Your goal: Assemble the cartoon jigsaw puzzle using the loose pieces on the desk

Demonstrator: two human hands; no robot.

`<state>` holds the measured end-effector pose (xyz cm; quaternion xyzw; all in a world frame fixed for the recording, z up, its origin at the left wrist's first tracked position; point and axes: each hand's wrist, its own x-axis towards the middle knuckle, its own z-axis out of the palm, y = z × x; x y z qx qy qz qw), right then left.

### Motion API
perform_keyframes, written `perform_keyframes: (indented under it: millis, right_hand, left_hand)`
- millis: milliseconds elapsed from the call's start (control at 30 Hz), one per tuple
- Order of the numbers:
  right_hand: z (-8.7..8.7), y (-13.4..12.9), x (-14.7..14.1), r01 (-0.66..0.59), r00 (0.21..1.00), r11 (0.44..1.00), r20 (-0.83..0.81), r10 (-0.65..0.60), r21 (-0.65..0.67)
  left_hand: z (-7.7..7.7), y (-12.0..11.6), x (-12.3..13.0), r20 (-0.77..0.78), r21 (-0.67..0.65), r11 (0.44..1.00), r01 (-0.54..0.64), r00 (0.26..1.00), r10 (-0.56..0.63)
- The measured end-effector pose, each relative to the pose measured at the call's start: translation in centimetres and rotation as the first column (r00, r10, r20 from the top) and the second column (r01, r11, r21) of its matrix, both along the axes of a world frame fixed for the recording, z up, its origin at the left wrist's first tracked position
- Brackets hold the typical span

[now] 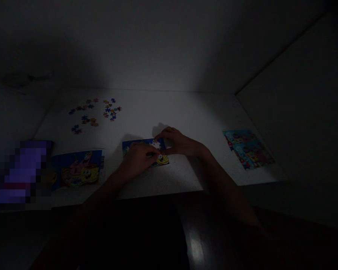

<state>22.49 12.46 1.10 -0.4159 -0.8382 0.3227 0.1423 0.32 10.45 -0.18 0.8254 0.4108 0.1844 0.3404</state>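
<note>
A partly assembled jigsaw puzzle (165, 160) with a blue edge and a yellow cartoon figure lies on the white table (183, 176). A pale gap shows in its upper right part. My left hand (138, 157) is over the puzzle's middle, thumb and finger pinched at the gap on what looks like a small puzzle piece, mostly hidden. At the puzzle's right edge is my right hand (181, 143); its index finger touches the top edge and its thumb the right side, holding the puzzle between them. The left hand covers much of the picture.
Loose puzzle pieces (108, 110) lie scattered at the back left. A cartoon picture sheet (81, 168) sits left of the puzzle, beside a pixelated purple rectangle (22, 168). Another puzzle (248, 148), blue-green with an uneven left edge, lies at right. Walls enclose the dim table's back and right.
</note>
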Motion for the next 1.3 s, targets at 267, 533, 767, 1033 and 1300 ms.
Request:
perform_keyframes:
  millis: [267,533,767,1033,1300]
  right_hand:
    - [-0.13,-0.02,0.04,0.004,1.0,1.0,-0.006,-0.004,0.0]
    - [-0.23,0.05,0.09,-0.004,1.0,1.0,-0.002,0.004,0.008]
    - [0.05,-0.12,-0.04,0.004,1.0,1.0,-0.005,-0.004,0.01]
    - [0.06,-0.13,-0.09,0.015,1.0,1.0,0.016,-0.016,0.01]
    - [0.05,-0.15,0.01,0.01,1.0,1.0,-0.001,-0.01,0.003]
  left_hand:
    - [0.06,-0.17,-0.01,-0.095,0.165,0.986,0.039,0.995,-0.024]
    - [-0.58,-0.37,-0.13,-0.113,0.251,0.966,0.062,0.993,-0.034]
    - [-0.2,-0.42,-0.04,-0.171,0.217,0.971,0.097,0.983,-0.06]
    - [-0.34,-0.38,-0.12,-0.179,0.238,0.964,0.122,0.981,-0.08]
    - [-0.76,-0.31,-0.25,-0.229,0.326,0.931,0.166,0.969,-0.093]
